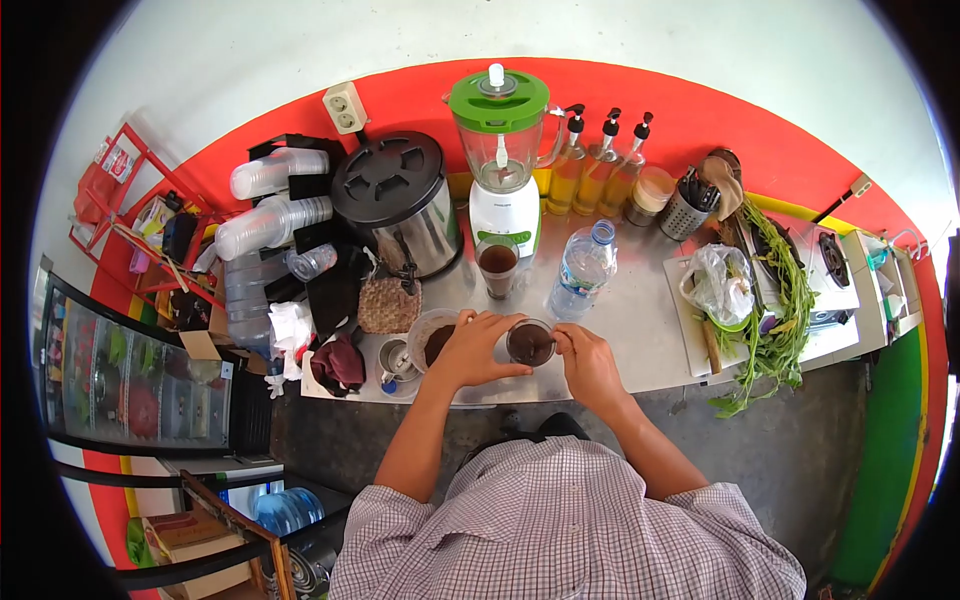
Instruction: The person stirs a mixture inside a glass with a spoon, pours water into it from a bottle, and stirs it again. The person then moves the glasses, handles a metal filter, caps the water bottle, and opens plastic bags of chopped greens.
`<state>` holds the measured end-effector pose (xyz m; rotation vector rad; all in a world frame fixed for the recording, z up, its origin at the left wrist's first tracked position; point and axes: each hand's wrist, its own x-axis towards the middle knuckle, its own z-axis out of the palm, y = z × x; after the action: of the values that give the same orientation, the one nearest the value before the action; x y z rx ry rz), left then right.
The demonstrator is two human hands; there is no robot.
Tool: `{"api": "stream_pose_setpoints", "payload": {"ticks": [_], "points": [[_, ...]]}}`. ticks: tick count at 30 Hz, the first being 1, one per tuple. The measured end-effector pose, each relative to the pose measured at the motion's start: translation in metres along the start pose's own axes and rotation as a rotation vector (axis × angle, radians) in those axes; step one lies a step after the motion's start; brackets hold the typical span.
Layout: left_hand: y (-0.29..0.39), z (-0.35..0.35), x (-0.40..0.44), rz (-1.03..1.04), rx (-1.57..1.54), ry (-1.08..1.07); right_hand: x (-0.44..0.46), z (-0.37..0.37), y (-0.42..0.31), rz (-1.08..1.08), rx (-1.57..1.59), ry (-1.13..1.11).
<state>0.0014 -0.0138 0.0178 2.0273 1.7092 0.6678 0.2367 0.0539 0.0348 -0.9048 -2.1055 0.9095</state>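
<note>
Near the counter's front edge is a small clear cup [530,343] with dark brown contents. My left hand [475,350] curves round its left side, thumb in front and fingers behind. At the cup's right rim my right hand [590,368] is closed in a pinch; whether it grips a handle or a spoon I cannot tell. Left of the cup, partly behind my left hand, stands a clear tub [425,328] of brown powder. Behind the cup are a tall glass of brown drink [498,268] and a clear water bottle [585,268].
A blender [503,200], a steel drink container [405,225] and syrup bottles [597,175] line the back. Stacked plastic cups [275,225] and a small metal cup [397,357] are left. Leafy greens [775,330] and a plastic bag [722,283] lie right.
</note>
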Motion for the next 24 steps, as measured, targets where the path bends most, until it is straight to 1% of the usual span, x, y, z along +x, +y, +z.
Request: {"api": "stream_pose_setpoints", "payload": {"ticks": [1,2,4,5,7,8,10,11,13,14,16,17,19,20,22,23,24], "points": [[0.003,-0.001,0.000,0.012,0.022,-0.009,0.002,0.000,-0.002,-0.095,-0.030,0.018],[0.008,-0.002,-0.001,0.006,0.026,-0.010,0.003,-0.001,-0.003,-0.096,-0.024,0.015],[0.024,-0.002,-0.001,0.007,0.070,0.060,0.004,-0.003,-0.007,-0.113,-0.143,-0.078],[0.030,0.001,0.001,0.005,0.078,0.059,0.004,-0.003,-0.006,-0.116,-0.136,-0.075],[0.042,0.010,0.006,-0.014,-0.097,0.085,0.001,-0.002,-0.003,-0.037,-0.090,-0.156],[0.043,0.018,0.008,-0.013,-0.092,0.084,0.000,-0.001,-0.003,-0.039,-0.087,-0.152],[0.040,0.038,0.011,-0.003,-0.139,0.231,-0.002,0.000,-0.005,-0.011,0.022,-0.026],[0.039,0.045,0.011,-0.008,-0.143,0.240,-0.002,-0.002,-0.009,-0.016,0.017,-0.034],[0.040,0.056,0.011,-0.083,-0.345,0.327,-0.003,-0.006,-0.015,0.007,-0.014,-0.009],[0.039,0.060,0.009,-0.083,-0.349,0.335,-0.006,-0.007,-0.013,0.001,-0.020,-0.014],[0.034,0.067,0.007,-0.062,-0.269,0.455,-0.008,-0.005,-0.007,-0.039,-0.015,-0.080],[0.030,0.075,0.007,-0.056,-0.272,0.458,-0.007,-0.004,-0.003,-0.041,-0.020,-0.077],[0.024,0.089,0.001,-0.134,-0.559,0.497,-0.010,-0.001,-0.004,-0.034,0.094,-0.008],[0.021,0.100,-0.002,-0.149,-0.570,0.480,-0.013,0.000,-0.003,-0.011,0.094,-0.013],[0.028,0.105,-0.003,-0.199,-0.762,0.621,-0.011,0.000,-0.005,-0.002,-0.001,0.046],[0.029,0.103,-0.004,-0.248,-0.838,0.569,-0.012,0.001,-0.004,-0.055,-0.019,0.043],[0.027,0.105,-0.005,-0.257,-0.844,0.562,-0.016,0.001,-0.005,-0.043,-0.020,0.039]]}}
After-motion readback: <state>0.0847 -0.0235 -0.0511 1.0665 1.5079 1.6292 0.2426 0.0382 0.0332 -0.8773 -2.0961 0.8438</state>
